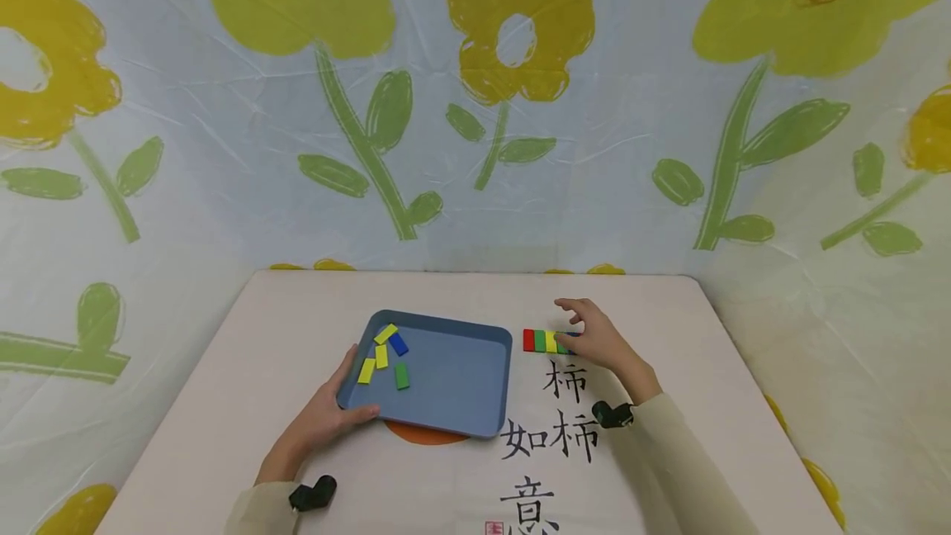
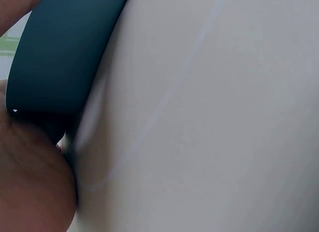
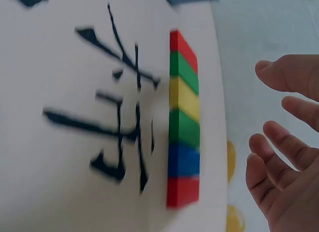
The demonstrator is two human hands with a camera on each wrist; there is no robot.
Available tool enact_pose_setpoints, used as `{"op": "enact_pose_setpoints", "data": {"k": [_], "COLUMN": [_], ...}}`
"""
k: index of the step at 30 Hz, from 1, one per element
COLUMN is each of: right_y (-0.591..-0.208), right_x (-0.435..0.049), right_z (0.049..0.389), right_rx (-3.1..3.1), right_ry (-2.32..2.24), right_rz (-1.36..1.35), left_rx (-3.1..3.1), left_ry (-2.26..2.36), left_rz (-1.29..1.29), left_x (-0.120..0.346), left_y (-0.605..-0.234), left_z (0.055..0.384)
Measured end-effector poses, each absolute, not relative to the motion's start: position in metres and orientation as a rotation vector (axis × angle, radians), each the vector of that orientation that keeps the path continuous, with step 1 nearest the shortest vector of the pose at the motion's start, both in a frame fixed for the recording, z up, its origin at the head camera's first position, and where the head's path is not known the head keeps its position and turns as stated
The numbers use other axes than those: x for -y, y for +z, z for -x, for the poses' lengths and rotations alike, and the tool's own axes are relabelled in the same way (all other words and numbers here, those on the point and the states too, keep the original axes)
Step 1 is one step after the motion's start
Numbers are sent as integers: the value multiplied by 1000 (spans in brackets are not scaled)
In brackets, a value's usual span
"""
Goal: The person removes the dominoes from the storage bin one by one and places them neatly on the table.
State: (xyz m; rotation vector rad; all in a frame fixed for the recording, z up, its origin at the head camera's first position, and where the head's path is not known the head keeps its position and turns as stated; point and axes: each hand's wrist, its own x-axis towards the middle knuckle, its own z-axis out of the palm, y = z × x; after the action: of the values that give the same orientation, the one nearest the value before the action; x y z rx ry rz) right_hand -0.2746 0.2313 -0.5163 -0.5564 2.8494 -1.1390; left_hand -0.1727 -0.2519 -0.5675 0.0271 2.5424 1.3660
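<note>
My left hand [image 1: 327,413] grips the near-left corner of a blue-grey tray [image 1: 453,378], thumb along the front rim and fingers on the left side. In the left wrist view the tray's dark outer wall [image 2: 65,52] lies against the palm. Inside the tray, toward its left, lie three yellow blocks [image 1: 382,356], a blue block [image 1: 398,343] and a green block [image 1: 402,376]. My right hand [image 1: 600,340] hovers over a row of blocks [image 3: 184,124], its fingers spread and holding nothing. Red, green, yellow, green, blue and red pieces stand side by side in that row.
The pale table mat [image 1: 312,304] carries black brush characters [image 1: 568,428] in front of the row and an orange printed shape [image 1: 423,433] partly under the tray. A flower-print curtain [image 1: 520,213] closes off the back and sides.
</note>
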Motion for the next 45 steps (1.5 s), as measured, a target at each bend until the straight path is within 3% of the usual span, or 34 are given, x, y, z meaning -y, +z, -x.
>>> {"op": "enact_pose_setpoints", "data": {"k": [15,25,45], "right_y": [-493,-508,-528], "right_x": [-114,-46,11], "right_z": [286,283,275], "right_rx": [-2676,-2545,-2483], "right_ry": [-963,-898,-682], "right_rz": [898,1012,1122], "left_rx": [-2587,-2563,-2544], "left_ry": [1347,1369,1386], "left_rz": [-59,-35,-32], "left_x": [251,251,253], "left_y": [-568,-567,-569], "left_z": [173,172,171]}}
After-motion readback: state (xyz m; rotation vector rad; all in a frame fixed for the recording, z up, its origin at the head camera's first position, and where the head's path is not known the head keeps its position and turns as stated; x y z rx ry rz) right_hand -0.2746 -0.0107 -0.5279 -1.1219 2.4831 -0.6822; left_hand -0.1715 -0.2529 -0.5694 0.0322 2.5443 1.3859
